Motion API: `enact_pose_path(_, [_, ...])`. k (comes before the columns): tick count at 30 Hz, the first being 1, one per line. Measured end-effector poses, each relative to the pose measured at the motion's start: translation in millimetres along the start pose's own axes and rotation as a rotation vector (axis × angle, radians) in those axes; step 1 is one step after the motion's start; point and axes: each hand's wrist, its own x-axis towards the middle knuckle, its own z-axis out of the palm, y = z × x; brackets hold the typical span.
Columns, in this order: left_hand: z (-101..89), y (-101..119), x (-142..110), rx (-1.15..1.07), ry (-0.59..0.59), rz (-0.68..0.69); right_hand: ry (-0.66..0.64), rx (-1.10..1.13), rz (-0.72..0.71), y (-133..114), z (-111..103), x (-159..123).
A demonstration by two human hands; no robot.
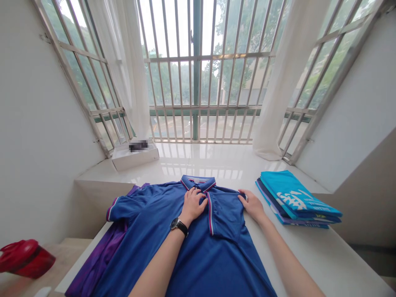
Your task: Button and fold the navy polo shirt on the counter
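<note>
A blue polo shirt (173, 231) lies face up on the white table (328, 255), collar toward the window. Its right side is folded inward over the chest. My left hand (193, 204), with a black watch on the wrist, rests near the collar, fingers curled and pressing on the placket. My right hand (252, 204) lies at the folded shoulder edge, fingers bent onto the fabric. A purple garment (102, 255) lies under the shirt and sticks out at the left.
A stack of folded turquoise and blue shirts (297, 200) sits at the right on the table. A white box (134, 154) stands on the glossy window sill. A red lidded container (26, 258) is low at the left. Barred windows and curtains close off the back.
</note>
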Motion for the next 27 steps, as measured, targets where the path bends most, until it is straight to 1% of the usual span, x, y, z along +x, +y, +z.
enact_pose_path(4, [-3.4,2.2,-0.4,-0.046,0.063,0.031,-0.002,-0.019,-0.001,-1.9,1.4,7.4])
enact_pose_path(6, [-4.5,5.3,-1.8,-0.031,0.069,0.048,-0.016,-0.036,-0.016,-4.1,1.1,7.1])
enact_pose_path(9, [-4.4,11.2,-4.3,0.028,0.053,0.052,-0.027,-0.078,-0.046,-7.1,0.0,2.2])
enact_pose_path(13, [-1.1,18.5,-7.2,0.093,0.012,0.025,-0.040,-0.144,-0.065,-7.6,0.3,-3.0])
enact_pose_path(17, [3.9,22.9,-9.2,0.039,-0.017,0.006,-0.066,-0.201,-0.061,-9.2,1.3,-3.8])
enact_pose_path(19, [6.5,24.3,-9.9,0.016,-0.050,0.012,-0.068,-0.226,-0.055,-11.5,1.3,-4.5])
enact_pose_path(22, [9.9,26.1,-9.7,0.020,-0.087,0.024,-0.062,-0.279,-0.027,-14.4,0.3,-5.6])
enact_pose_path(27, [11.6,27.0,-7.2,-0.021,-0.091,0.042,-0.010,-0.390,0.054,-11.9,-2.0,-4.0])
